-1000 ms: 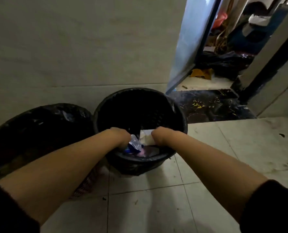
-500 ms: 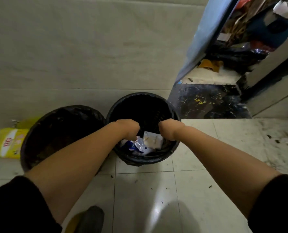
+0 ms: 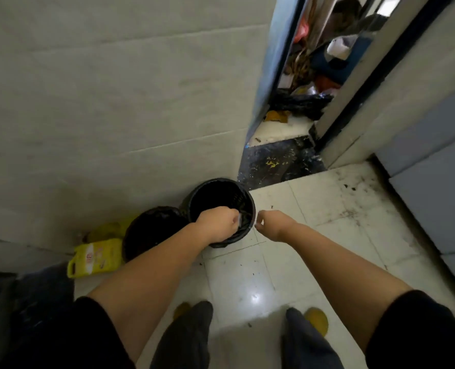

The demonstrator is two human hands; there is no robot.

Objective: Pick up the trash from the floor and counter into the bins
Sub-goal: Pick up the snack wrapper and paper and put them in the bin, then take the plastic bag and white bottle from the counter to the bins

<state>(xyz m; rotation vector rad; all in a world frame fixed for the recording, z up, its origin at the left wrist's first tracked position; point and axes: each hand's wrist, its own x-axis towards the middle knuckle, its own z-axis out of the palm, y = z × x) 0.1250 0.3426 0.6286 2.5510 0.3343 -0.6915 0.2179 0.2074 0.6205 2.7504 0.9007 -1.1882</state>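
Two black lined bins stand on the floor against the wall, the left bin (image 3: pixel 151 230) touching the right bin (image 3: pixel 222 193). My left hand (image 3: pixel 219 222) hovers as a closed fist over the front of the right bin. A pale sliver of wrapper (image 3: pixel 239 218) shows at its fingertips, and I cannot tell whether it is held or lies inside the bin. My right hand (image 3: pixel 272 223) hangs just outside that bin's right rim, fingers curled, with nothing visible in it.
A yellow bag (image 3: pixel 96 258) lies on the floor left of the bins. An open door (image 3: pixel 271 75) leads to a cluttered room behind a dark threshold (image 3: pixel 276 162). Small dark crumbs (image 3: pixel 351 186) dot the white tiles. My feet in yellow slippers (image 3: pixel 315 320) are at the bottom.
The view has risen and pulled back from the bins. Both hands have lifted out of the right bin, and my right hand has moved off to its right side.
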